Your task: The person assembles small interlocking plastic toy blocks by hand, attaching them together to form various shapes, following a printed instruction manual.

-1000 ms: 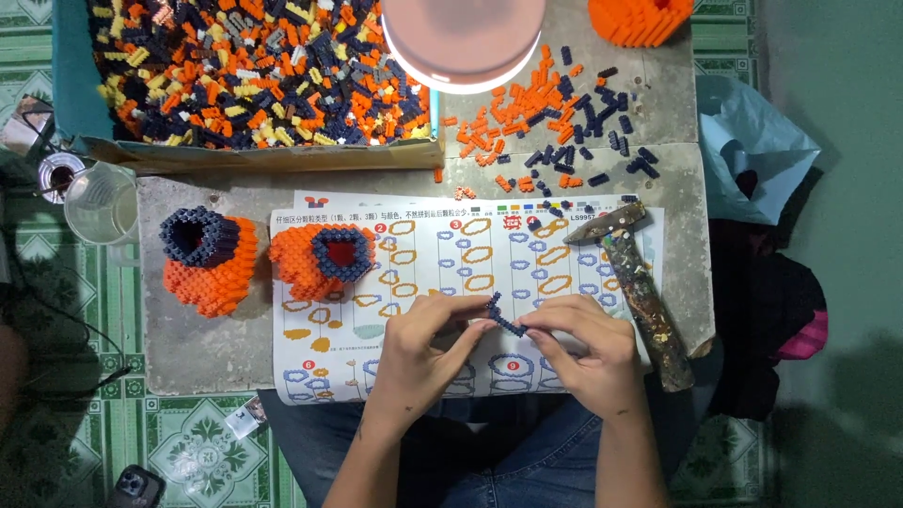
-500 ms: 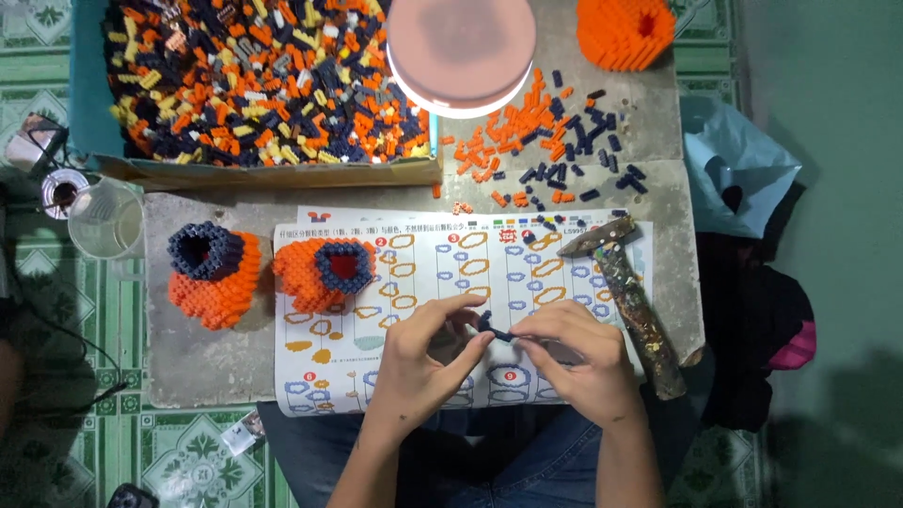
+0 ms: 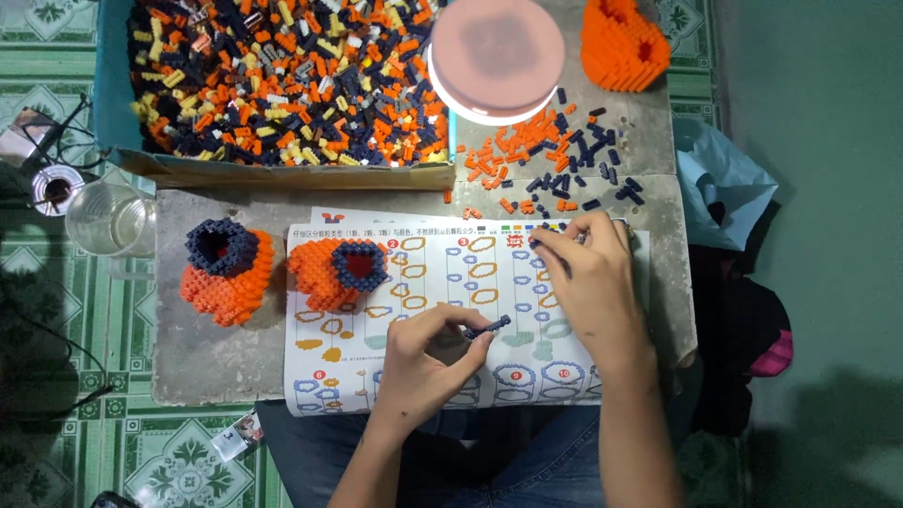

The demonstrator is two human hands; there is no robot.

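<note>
Single head cam, looking straight down from above the seated person, mid-range. Frame takes in the whole table, the brick box along the top edge, floor tiles either side. No second view, so no overlap.

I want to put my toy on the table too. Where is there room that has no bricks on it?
Bare grey tabletop lies in front of the orange and navy block model, left of the instruction sheet. A thin strip runs below the brick box. It's crowded near the pink lamp, where loose bricks are scattered, and around the left hand and right hand.
</note>
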